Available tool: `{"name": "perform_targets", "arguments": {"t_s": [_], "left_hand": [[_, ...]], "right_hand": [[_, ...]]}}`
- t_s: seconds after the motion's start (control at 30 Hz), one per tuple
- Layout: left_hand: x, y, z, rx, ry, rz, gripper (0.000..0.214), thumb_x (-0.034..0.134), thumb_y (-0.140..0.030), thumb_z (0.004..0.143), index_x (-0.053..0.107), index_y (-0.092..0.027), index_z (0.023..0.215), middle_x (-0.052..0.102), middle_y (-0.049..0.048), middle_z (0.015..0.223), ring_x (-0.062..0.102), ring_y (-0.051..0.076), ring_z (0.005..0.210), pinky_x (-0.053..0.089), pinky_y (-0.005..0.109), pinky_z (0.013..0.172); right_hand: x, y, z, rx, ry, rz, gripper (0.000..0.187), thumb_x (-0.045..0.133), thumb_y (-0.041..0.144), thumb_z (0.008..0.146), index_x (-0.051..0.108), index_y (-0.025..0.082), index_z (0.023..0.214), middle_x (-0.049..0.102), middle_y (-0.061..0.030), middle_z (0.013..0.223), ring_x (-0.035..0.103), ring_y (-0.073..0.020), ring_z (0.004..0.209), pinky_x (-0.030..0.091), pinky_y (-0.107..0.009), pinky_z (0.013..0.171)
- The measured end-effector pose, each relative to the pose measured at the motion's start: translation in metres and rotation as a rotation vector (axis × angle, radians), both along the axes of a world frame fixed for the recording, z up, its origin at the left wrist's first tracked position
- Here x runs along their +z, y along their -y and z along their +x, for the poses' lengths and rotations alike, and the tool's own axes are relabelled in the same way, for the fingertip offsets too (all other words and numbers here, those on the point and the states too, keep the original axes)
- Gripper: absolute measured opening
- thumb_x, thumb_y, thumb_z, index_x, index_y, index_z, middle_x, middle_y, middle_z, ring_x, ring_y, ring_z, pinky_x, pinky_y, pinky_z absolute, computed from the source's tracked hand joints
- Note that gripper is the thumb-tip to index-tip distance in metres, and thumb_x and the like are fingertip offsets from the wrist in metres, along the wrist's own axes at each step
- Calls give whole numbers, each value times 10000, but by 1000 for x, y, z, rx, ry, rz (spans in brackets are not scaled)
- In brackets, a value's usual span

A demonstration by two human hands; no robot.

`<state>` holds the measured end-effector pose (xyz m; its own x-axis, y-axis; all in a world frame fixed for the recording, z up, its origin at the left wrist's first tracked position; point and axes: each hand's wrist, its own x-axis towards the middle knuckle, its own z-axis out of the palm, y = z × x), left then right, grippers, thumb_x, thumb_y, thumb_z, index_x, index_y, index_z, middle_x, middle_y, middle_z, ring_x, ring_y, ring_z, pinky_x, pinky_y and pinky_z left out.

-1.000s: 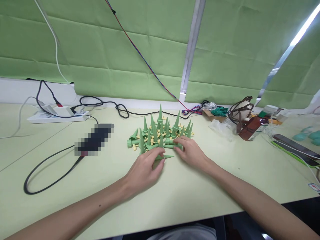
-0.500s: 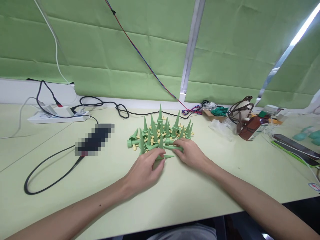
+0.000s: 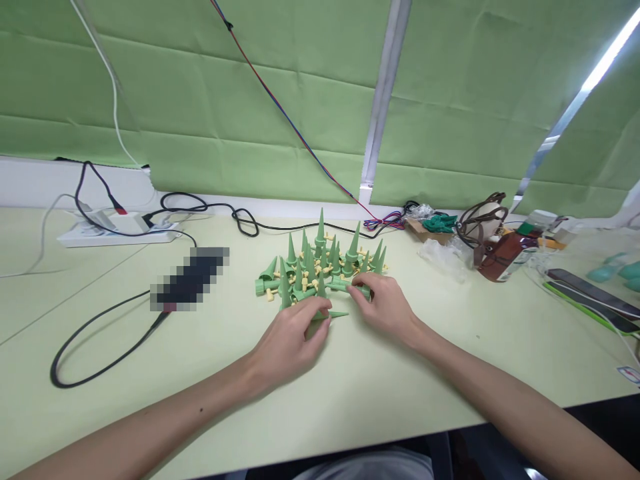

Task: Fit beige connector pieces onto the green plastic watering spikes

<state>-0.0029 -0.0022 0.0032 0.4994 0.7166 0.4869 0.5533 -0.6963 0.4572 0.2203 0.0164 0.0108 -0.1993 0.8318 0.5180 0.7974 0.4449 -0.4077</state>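
Green plastic spikes (image 3: 299, 275), several of them upright and others on their sides, lie in a heap with small yellow T-shaped pieces (image 3: 270, 295). My left hand (image 3: 290, 337) is at the heap's near edge, fingers curled and closed around the wide end of a lying green spike (image 3: 339, 315). Another spike (image 3: 321, 288) stands just behind its fingertips. At the heap's right side, my right hand (image 3: 384, 305) has thumb and forefinger brought close together at a lying green spike (image 3: 340, 285). What sits between those two fingertips is too small to make out.
A blurred dark device (image 3: 193, 277) with a black cable lies on the left, before a white power strip (image 3: 120, 233). To the right are a brown bottle (image 3: 507, 257), plastic wrap (image 3: 443, 259), a green cloth-like item (image 3: 440, 223) and dark flat devices (image 3: 590, 303).
My right hand has shifted slightly, with thumb and forefinger now at the green spike's side. That spike sits a little farther back. The left hand has stayed in place.
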Motion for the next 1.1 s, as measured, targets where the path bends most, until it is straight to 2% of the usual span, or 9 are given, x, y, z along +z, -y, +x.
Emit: {"name": "perform_targets", "arguments": {"t_s": [0.23,0.3,0.43,0.53,0.7,0.9,0.97,1.03,1.1], "left_hand": [[1,1,1,6,-11,-16,176,531,-201,951,627,-193,1100,717,45,914,617,144,628,514,278,650],[2,1,1,6,2,-30,155,536,-242,971,635,-193,1080,717,39,897,618,142,630,504,272,641],[2,0,0,-38,53,-31,188,537,-329,1002,660,-191,1034,726,33,930,603,119,614,483,250,613],[3,0,0,-52,60,-15,223,547,-350,998,683,-177,956,716,28,848,589,120,605,476,247,611],[6,0,1,-47,95,-25,274,531,-351,1004,691,-174,870,651,-1,706,551,119,585,455,239,606],[5,-1,3,19,146,-96,390,532,-385,990,672,-159,705,583,-4,580,467,116,517,372,250,510],[6,-1,4,20,175,-155,371,547,-377,983,691,-152,725,647,17,649,485,115,531,375,251,505],[7,1,4,-3,220,-222,329,558,-365,980,716,-151,786,724,45,839,536,111,579,401,245,515],[8,2,5,-16,265,-275,314,566,-365,976,719,-153,802,735,57,1010,567,104,613,418,239,517]], "right_hand": [[4,5,-3,-3,-237,162,171,571,276,970,672,197,857,734,-30,815,590,-146,583,420,-264,558],[7,10,-6,38,-299,225,153,578,265,966,670,196,865,731,-32,811,580,-138,572,421,-257,523],[8,20,-13,215,-309,290,118,583,243,964,670,197,899,719,-39,799,590,-137,603,438,-243,502],[5,25,-18,337,-282,215,118,565,243,972,669,197,944,709,-41,800,601,-137,632,452,-228,493],[0,23,-18,458,-275,87,139,553,248,974,655,177,1037,719,-61,898,623,-133,692,484,-201,510],[-3,21,-16,498,-249,21,211,617,214,918,619,169,1124,700,-65,965,606,-127,708,492,-196,536],[-4,22,-16,487,-242,-5,248,619,211,915,603,176,1160,695,-61,975,608,-128,712,495,-200,547],[-5,22,-16,480,-229,-34,285,618,224,922,585,184,1202,693,-65,1015,618,-132,732,497,-204,559],[-5,22,-16,481,-208,-62,304,616,245,932,572,187,1228,690,-72,1056,627,-137,754,500,-209,574]]}}
